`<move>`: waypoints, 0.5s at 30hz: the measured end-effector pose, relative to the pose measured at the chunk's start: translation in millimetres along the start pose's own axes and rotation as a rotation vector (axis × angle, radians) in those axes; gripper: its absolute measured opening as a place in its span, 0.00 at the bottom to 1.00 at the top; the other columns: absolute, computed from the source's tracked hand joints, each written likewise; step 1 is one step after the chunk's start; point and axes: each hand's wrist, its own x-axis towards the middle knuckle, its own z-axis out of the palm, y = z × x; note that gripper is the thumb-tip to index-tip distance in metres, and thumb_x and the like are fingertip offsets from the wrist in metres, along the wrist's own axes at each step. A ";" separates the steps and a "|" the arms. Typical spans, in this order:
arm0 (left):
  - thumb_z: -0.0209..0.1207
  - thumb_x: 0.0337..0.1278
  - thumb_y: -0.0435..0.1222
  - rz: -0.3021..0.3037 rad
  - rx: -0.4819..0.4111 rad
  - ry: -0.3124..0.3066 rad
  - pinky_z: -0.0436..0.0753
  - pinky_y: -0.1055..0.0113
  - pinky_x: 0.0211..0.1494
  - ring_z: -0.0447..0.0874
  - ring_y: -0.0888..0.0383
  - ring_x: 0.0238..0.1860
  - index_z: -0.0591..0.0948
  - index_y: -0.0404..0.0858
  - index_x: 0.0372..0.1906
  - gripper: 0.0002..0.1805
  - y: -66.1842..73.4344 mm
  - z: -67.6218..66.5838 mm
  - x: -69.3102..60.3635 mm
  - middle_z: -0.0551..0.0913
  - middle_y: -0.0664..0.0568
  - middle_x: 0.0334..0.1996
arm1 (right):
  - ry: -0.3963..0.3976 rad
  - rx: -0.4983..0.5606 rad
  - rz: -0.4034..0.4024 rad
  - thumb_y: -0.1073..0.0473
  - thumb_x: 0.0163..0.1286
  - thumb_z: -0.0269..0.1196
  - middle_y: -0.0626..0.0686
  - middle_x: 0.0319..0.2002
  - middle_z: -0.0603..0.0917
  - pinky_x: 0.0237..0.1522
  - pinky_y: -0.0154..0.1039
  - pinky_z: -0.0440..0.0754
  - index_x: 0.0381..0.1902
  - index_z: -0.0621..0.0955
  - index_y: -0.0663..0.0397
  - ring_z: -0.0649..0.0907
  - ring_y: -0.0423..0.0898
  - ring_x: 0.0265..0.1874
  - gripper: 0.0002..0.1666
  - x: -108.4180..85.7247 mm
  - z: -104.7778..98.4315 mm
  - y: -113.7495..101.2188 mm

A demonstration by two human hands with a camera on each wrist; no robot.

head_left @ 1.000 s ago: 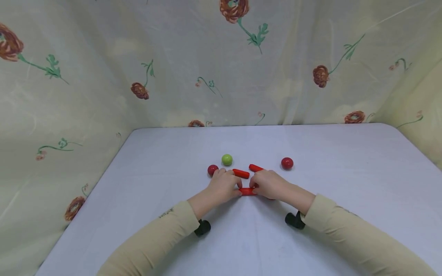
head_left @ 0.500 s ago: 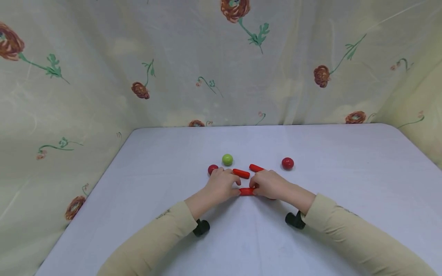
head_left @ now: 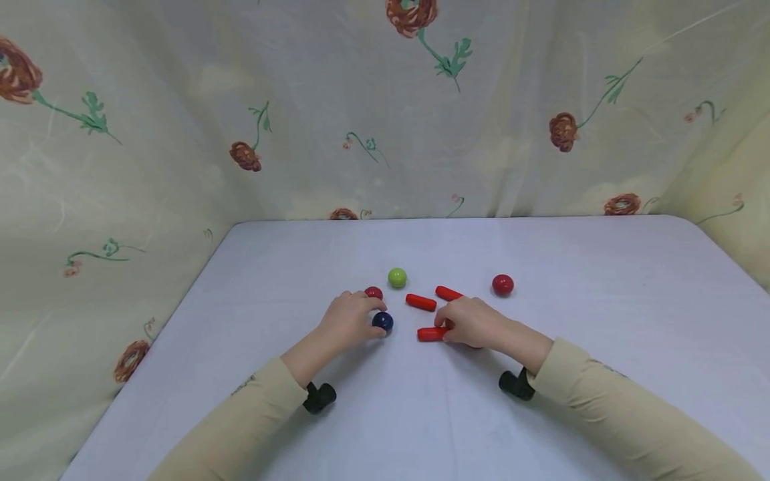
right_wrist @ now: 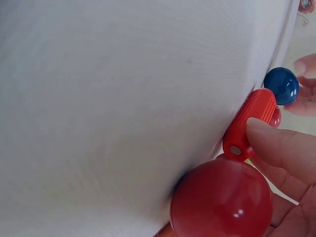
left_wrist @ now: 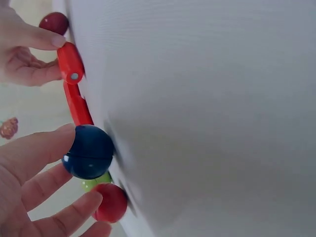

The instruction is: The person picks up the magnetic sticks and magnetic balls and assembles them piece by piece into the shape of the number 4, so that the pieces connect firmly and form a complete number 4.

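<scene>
On the table (head_left: pixel 446 427), the left hand (head_left: pixel 347 318) pinches the blue ball (head_left: pixel 383 323), left of the red rod (head_left: pixel 430 334) the right hand (head_left: pixel 472 321) grips — a slack pinch could let the ball roll, and a wrist turn could nudge the red ball (right_wrist: pixel 221 200) near the rod.

Long beige sleeves cover both arms. The left sleeve (head_left: pixel 210 427) bears a small dark scribbled marking (head_left: pixel 243 384) near the wrist; the right sleeve (head_left: pixel 637 417) has soft creases and a fainter dark mark. Below each cuff sits a stubby black cylinder, one left (head_left: pixel 325 396), one right (head_left: pixel 510 383). The left hand (head_left: pixel 347 319) and right hand (head_left: pixel 475 322) are bare.
</scene>
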 end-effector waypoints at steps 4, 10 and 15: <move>0.68 0.45 0.41 -0.014 -0.087 -0.034 0.75 0.61 0.46 0.75 0.54 0.43 0.79 0.45 0.50 0.22 -4.1 2.3 0.3 0.81 0.50 0.43 | -0.008 0.007 0.010 0.63 0.56 0.65 0.49 0.31 0.81 0.34 0.35 0.76 0.38 0.83 0.53 0.75 0.43 0.28 0.10 0.0 -0.7 -0.4; 0.66 0.46 0.39 -0.025 -0.225 -0.090 0.76 0.66 0.39 0.75 0.57 0.37 0.79 0.45 0.47 0.19 -5.0 4.6 3.9 0.81 0.51 0.38 | -0.011 -0.002 -0.004 0.62 0.57 0.65 0.49 0.31 0.81 0.34 0.35 0.76 0.39 0.83 0.54 0.75 0.43 0.27 0.11 -0.4 -1.3 0.1; 0.66 0.47 0.40 -0.013 -0.297 -0.110 0.76 0.66 0.39 0.75 0.57 0.37 0.79 0.44 0.46 0.18 -4.2 5.9 4.7 0.81 0.51 0.39 | -0.017 -0.007 -0.009 0.62 0.57 0.65 0.48 0.29 0.81 0.31 0.34 0.76 0.39 0.83 0.54 0.74 0.42 0.26 0.10 -0.5 -1.5 0.5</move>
